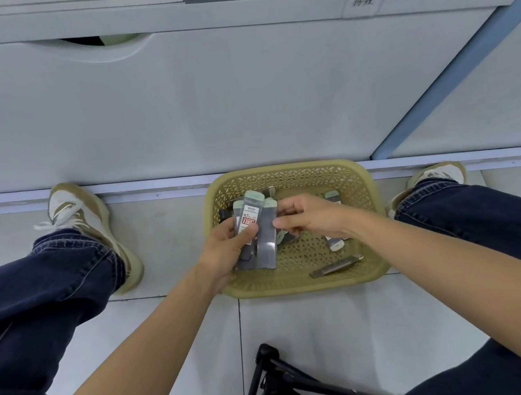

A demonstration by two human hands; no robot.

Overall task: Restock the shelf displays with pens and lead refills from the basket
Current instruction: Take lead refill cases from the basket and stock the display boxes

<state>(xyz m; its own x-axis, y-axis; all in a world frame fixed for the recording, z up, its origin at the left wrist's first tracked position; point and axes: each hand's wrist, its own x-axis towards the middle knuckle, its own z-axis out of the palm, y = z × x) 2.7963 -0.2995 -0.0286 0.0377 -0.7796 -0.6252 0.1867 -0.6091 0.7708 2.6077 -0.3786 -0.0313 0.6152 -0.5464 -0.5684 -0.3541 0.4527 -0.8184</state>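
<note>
Left hand (pixel 226 248) beside right hand (pixel 311 216) (fingers curled).

Left hand (pixel 226 248) grips lead refill cases (pixel 250 219) over the basket (pixel 286 173), right hand (pixel 311 216) pinching one.

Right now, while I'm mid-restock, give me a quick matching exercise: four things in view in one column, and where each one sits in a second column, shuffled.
Things:
1. refill packs
2. basket
3. dark slim case
4. handwritten label

Places:
A. stuck on the shelf edge, upper right
B. standing on the floor tiles
C. gripped in the left hand, over the basket
D. lying loose on the basket's floor, by the rim nearest the person

Pairs: 1-C, 2-B, 3-D, 4-A
</note>
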